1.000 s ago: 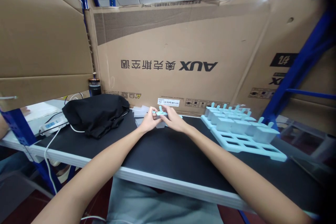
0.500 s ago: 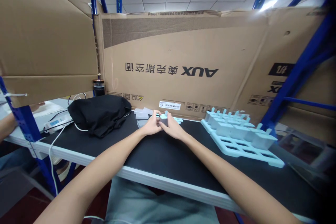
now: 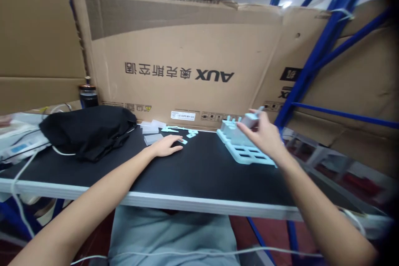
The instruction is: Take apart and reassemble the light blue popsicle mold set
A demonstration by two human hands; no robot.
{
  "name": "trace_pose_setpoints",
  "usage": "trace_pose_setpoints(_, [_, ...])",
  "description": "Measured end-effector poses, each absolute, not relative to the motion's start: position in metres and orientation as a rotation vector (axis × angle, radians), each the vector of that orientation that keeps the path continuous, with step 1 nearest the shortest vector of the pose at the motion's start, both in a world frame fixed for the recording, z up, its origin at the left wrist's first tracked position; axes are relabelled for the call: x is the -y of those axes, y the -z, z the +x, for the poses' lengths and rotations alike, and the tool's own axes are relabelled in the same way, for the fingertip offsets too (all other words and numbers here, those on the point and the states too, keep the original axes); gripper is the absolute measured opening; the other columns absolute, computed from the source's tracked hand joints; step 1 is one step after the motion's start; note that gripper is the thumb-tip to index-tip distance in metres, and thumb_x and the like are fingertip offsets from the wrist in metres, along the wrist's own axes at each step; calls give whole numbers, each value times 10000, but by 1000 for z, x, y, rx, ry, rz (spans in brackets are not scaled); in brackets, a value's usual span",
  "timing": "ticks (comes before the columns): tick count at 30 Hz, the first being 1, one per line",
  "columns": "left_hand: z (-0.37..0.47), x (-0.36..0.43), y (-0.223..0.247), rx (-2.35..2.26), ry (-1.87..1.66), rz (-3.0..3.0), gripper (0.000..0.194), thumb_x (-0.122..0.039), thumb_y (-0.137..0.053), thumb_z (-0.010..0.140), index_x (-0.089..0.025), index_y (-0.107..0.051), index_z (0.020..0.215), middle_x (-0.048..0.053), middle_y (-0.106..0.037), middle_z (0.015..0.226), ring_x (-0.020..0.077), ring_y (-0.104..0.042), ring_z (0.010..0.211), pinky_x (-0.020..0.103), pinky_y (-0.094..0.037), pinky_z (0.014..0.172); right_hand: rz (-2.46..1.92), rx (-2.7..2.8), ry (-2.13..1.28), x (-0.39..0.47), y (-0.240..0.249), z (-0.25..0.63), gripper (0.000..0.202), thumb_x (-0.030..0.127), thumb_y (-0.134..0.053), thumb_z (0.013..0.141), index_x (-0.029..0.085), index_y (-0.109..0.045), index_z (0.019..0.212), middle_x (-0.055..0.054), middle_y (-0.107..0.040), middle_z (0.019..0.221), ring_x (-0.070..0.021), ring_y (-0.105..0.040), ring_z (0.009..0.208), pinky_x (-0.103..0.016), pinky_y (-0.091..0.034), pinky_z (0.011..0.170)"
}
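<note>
My left hand (image 3: 165,146) lies low on the black tabletop, fingers stretched and thumb apart, its fingertips at a small light-blue piece (image 3: 184,141). More light-blue pieces, some like thin sticks (image 3: 170,129), lie just beyond it. Beside that hand are several clear, flat-sided plastic mold cups (image 3: 152,139). Over on the right, my right hand (image 3: 264,135) grips an ice pop mold (image 3: 250,120) with a light-blue top and stick, between thumb and fingers. It is held above the light-blue mold rack (image 3: 246,157), where several other molds (image 3: 229,128) stand upright. My hand partly hides the rack.
A black cloth bundle (image 3: 90,133) lies on the left of the table, with a white power strip (image 3: 23,147) and cables by it. Behind it stands a dark jar (image 3: 89,96). A large cardboard sheet (image 3: 174,50) walls off the back; a blue metal post (image 3: 314,62) rises at right.
My hands, together at the middle before, have parted. My right hand has carried a mold right to above the rack; the left has lowered flat near the loose pieces. The view has turned right.
</note>
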State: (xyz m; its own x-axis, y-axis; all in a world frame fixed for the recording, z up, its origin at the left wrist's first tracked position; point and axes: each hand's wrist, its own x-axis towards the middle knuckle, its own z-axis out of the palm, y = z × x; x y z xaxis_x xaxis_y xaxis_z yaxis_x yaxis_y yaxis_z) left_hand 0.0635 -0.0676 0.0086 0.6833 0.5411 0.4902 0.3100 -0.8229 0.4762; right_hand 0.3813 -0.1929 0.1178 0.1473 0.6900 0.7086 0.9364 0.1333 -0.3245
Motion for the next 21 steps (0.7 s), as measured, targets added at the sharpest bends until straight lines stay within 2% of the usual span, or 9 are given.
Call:
trace_pose_setpoints(3, [66, 62, -3, -641, -824, 2611, 262, -391, -580, 844, -238, -646, 1045, 61, -617, 1204, 234, -533, 1154, 403, -371, 1018, -1939, 1363, 497, 230, -104, 452, 608, 569, -548, 785, 186, -424, 1241, -154, -638, 872, -266, -612, 740, -363, -437, 684])
trace_pose_setpoints(7, [67, 59, 0, -643, -836, 2672, 262, -399, -551, 863, -238, -667, 1034, 56, -623, 1182, 219, -521, 1146, 371, -363, 1015, -2237, 1317, 490, 244, -68, 509, 573, 587, -536, 779, 173, -419, 1157, -195, -634, 783, -302, -611, 721, -367, -421, 635])
trace_pose_setpoints(11, [66, 61, -3, -694, -789, 2777, 290, -406, -500, 891, -226, -668, 1044, 65, -614, 1168, 223, -516, 1113, 371, -368, 995, -2299, 1380, 485, 234, -42, 524, 547, 602, -517, 778, 189, -397, 1116, -196, -635, 752, -310, -621, 714, -359, -416, 613])
trace_pose_setpoints(16, [64, 68, -9, -760, -706, 2873, 325, -398, -444, 919, -207, -646, 1088, 59, -597, 1161, 214, -492, 1099, 345, -382, 973, -2325, 1413, 550, 218, -37, 525, 629, 642, -395, 817, 141, -350, 1195, -178, -646, 850, -334, -637, 794, -354, -436, 639])
trace_pose_setpoints(21, [64, 71, -11, -796, -695, 2900, 312, -391, -449, 917, -211, -643, 1081, 60, -593, 1124, 219, -484, 1086, 344, -384, 962, -2335, 1361, 497, 209, -34, 520, 724, 661, -348, 832, 103, -291, 1289, -199, -644, 925, -348, -642, 859, -361, -457, 680])
